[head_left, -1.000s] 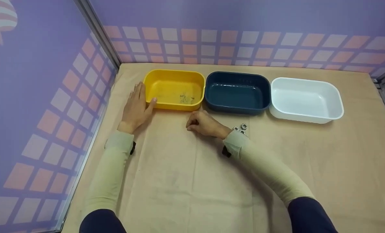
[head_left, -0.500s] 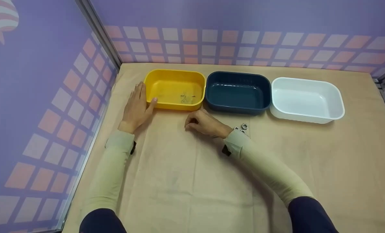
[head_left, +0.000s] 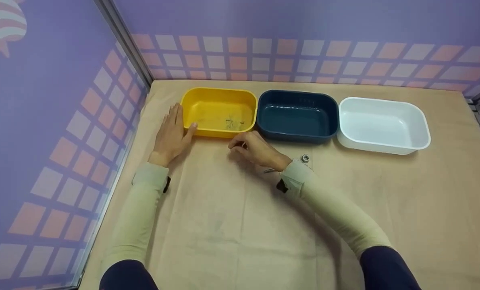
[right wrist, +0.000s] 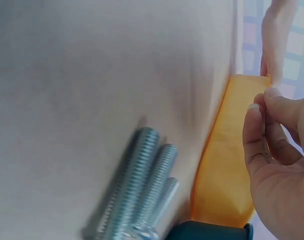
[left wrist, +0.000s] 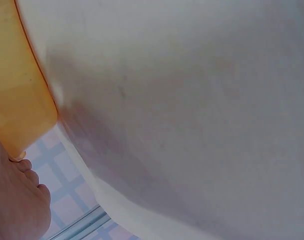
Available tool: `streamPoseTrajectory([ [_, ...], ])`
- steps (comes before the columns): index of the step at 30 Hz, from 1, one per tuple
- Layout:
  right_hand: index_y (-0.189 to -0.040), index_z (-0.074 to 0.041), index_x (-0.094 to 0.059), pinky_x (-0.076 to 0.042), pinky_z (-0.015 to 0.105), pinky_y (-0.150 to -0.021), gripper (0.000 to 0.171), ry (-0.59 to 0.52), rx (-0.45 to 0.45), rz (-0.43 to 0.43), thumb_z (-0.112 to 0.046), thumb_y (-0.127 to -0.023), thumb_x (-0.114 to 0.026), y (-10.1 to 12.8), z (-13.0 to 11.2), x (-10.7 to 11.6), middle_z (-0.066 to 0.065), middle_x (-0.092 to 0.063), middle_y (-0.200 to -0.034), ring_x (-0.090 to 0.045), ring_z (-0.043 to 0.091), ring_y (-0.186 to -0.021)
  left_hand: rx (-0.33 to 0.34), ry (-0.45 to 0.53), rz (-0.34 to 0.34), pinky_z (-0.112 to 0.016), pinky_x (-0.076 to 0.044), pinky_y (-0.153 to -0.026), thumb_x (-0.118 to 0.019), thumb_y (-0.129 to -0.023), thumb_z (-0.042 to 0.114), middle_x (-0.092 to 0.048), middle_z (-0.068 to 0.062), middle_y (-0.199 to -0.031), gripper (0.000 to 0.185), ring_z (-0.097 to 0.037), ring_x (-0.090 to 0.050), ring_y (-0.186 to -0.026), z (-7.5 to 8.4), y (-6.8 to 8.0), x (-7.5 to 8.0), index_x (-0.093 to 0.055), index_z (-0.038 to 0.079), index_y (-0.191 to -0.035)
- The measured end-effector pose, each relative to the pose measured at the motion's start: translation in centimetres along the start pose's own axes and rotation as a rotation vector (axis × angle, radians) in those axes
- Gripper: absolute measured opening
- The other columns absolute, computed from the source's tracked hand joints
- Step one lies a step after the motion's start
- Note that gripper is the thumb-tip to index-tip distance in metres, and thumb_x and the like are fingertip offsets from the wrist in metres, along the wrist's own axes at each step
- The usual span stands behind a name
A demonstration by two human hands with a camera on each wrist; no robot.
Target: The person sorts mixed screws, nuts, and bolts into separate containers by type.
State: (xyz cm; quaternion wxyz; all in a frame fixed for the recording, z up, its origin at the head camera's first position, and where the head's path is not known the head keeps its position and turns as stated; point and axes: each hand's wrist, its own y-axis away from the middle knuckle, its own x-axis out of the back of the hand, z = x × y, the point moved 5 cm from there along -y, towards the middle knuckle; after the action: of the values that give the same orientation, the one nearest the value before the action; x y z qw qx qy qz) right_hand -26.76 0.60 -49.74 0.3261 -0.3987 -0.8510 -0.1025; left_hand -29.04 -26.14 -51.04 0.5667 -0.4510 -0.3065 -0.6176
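In the head view my left hand (head_left: 169,135) lies flat along the left end of the yellow bin (head_left: 219,133), fingers straight, thumb over the front rim. Small thin screws (head_left: 233,122) lie on the bin floor at its right side. My right hand (head_left: 256,149) is at the bin's front right corner, fingers curled. In the right wrist view the tips of thumb and index finger meet; I cannot tell whether something small is between them. Threaded bolts (right wrist: 142,170) lie side by side on the cloth below that wrist. A nut (head_left: 305,158) shows beyond the right cuff.
A dark blue bin (head_left: 298,137) stands against the yellow one's right side, followed by a white bin (head_left: 383,147). Beige cloth (head_left: 207,225) covers the table. Purple panels with printed squares (head_left: 288,44) rise along the back and sides.
My right hand has risen slightly toward the yellow bin's front wall. A bolt end now shows beside the wrist, and the cuff covers more of the nuts. My left hand keeps its place.
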Motion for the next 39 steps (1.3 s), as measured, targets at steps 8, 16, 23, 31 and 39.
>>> streamPoseTrajectory([
  [8, -0.113, 0.002, -0.079, -0.060, 0.034, -0.088, 0.017, -0.023, 0.007, 0.031, -0.009, -0.104, -0.070, -0.7, -1.1, 1.1, 0.010, -0.078, -0.105, -0.067, 0.020, -0.092, 0.001, -0.002, 0.007, -0.055, -0.009, -0.135, -0.039, -0.113, 0.052, -0.012, -0.027, -0.177, 0.085, -0.042, -0.012, -0.166, -0.2, 0.1, 0.1, -0.013, -0.008, -0.168],
  [16, -0.109, 0.002, -0.079, -0.062, 0.036, -0.087, 0.014, 0.018, 0.070, 0.084, -0.007, -0.103, -0.070, -1.6, -1.7, 2.4, 0.013, -0.078, -0.106, -0.072, 0.023, -0.095, 0.000, -0.008, -0.001, -0.055, -0.009, -0.135, -0.039, -0.113, 0.051, -0.012, -0.026, -0.177, 0.084, -0.040, -0.010, -0.166, -0.1, 0.0, 0.2, -0.011, -0.007, -0.168],
  [23, -0.109, 0.000, -0.078, -0.063, 0.034, -0.086, 0.013, 0.003, 0.058, 0.102, -0.008, -0.104, -0.069, -2.8, -1.9, 3.2, 0.012, -0.077, -0.107, -0.069, 0.020, -0.093, -0.007, -0.023, 0.011, -0.055, -0.011, -0.135, -0.041, -0.114, 0.049, -0.013, -0.027, -0.177, 0.084, -0.041, -0.013, -0.166, 0.0, 0.0, 0.3, -0.013, -0.009, -0.167],
  [31, -0.113, -0.002, -0.076, -0.062, 0.031, -0.092, 0.015, 0.009, -0.017, 0.091, -0.010, -0.106, -0.066, -4.1, -1.6, 3.6, 0.009, -0.075, -0.109, -0.067, 0.018, -0.094, 0.002, -0.015, 0.000, -0.055, -0.010, -0.135, -0.040, -0.113, 0.050, -0.012, -0.026, -0.177, 0.084, -0.040, -0.011, -0.166, 0.0, 0.0, 0.1, -0.013, -0.008, -0.167],
  [39, -0.114, -0.002, -0.075, -0.061, 0.029, -0.088, 0.016, 0.009, -0.037, 0.145, -0.010, -0.107, -0.064, -5.2, -1.2, 4.3, 0.011, -0.075, -0.108, -0.064, 0.019, -0.091, 0.008, -0.008, -0.002, -0.054, -0.010, -0.135, -0.039, -0.113, 0.051, -0.012, -0.026, -0.177, 0.085, -0.040, -0.011, -0.166, 0.1, 0.0, 0.1, -0.013, -0.008, -0.168],
])
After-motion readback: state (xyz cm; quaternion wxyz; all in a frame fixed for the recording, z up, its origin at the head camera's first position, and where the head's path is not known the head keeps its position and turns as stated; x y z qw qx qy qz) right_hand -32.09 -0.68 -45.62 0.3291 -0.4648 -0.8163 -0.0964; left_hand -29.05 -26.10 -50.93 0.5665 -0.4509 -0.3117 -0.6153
